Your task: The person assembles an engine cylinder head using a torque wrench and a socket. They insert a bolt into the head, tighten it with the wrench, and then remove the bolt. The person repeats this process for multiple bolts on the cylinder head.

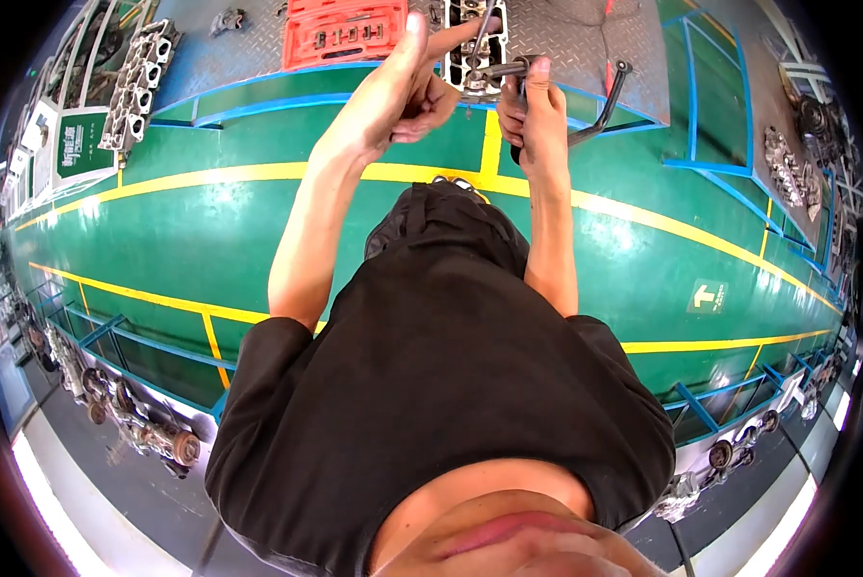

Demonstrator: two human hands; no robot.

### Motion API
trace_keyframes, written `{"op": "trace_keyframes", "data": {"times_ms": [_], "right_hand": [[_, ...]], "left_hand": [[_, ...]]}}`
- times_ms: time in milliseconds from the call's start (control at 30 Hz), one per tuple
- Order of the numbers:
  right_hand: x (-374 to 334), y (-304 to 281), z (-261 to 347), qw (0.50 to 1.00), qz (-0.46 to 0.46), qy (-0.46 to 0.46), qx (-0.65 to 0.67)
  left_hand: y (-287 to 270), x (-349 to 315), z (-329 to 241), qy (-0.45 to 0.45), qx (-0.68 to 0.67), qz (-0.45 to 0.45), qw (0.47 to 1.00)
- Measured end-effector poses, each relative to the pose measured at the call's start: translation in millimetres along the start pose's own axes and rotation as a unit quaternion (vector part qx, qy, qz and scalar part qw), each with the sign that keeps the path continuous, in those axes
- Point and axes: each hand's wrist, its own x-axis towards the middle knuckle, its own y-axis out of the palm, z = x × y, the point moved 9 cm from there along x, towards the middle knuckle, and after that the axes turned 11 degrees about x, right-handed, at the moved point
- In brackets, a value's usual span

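Note:
My left hand (403, 101) reaches over the near edge of the workbench (634, 48). Its thumb and index finger are stretched out and the other fingers curl in, with nothing visible in them. The index finger points across a silver engine cylinder head (457, 75); whether it touches is unclear. My right hand (544, 125) is wrapped around a black clamp-like tool with a bent bar, which looks like a valve spring compressor (602, 117). The bar sticks out to the right, and another part of the tool extends left over the cylinder head. My fingers hide its grip.
A red tool case (345, 37) with metal pieces lies left of the cylinder head. Farther left is another cylinder head (143, 82). Blue-framed benches (710, 168) with engine parts stand at right and behind me. Yellow lines (643, 219) cross the green floor.

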Motion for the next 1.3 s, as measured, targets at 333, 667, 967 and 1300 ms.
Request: {"op": "trace_keyframes", "data": {"times_ms": [333, 667, 967, 1300], "right_hand": [[-3, -4, 1, 1.0, -0.017, -0.016, -0.007], [-8, -4, 5, 0.999, -0.029, -0.025, -0.024], [-3, -7, 6, 0.998, -0.018, -0.045, -0.032], [-2, -7, 10, 0.998, -0.033, -0.047, -0.034]], "left_hand": [[-10, -13, 27, -0.079, 0.154, -0.071, 0.982], [14, -16, 41, -0.091, 0.16, 0.071, 0.98], [32, -21, 20, -0.035, 0.042, 0.17, 0.984], [36, -18, 10, -0.039, 0.065, 0.148, 0.986]]}}
